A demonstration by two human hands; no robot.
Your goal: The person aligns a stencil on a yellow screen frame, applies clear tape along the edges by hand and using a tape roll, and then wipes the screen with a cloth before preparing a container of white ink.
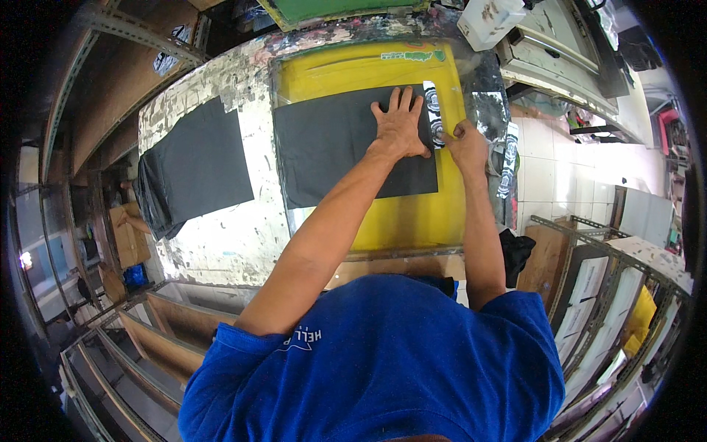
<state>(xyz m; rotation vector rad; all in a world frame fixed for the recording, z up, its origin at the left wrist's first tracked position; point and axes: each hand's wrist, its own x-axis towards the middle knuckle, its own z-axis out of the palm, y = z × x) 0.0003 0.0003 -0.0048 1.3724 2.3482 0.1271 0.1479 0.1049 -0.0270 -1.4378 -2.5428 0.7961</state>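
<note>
A black sheet (331,140) lies over a yellow screen-printing frame (383,225) on the table. My left hand (398,125) rests palm down on the sheet, fingers spread, near its right end. Along that end runs a narrow white strip with black ring-like patterns (432,103). My right hand (468,149) is at the strip's right edge, with thumb and fingertips closed on it near its lower end. Part of the strip's lower end is hidden by the fingers. A second black sheet (199,166) lies on the table to the left, creased at its outer edge.
The white table (228,247) is paint-splattered. A similar patterned strip (508,160) hangs at its right edge, above a black cloth (515,250). A green-meshed frame (339,13) stands at the back, with a translucent container (490,23) at back right. Shelving racks (589,236) flank both sides.
</note>
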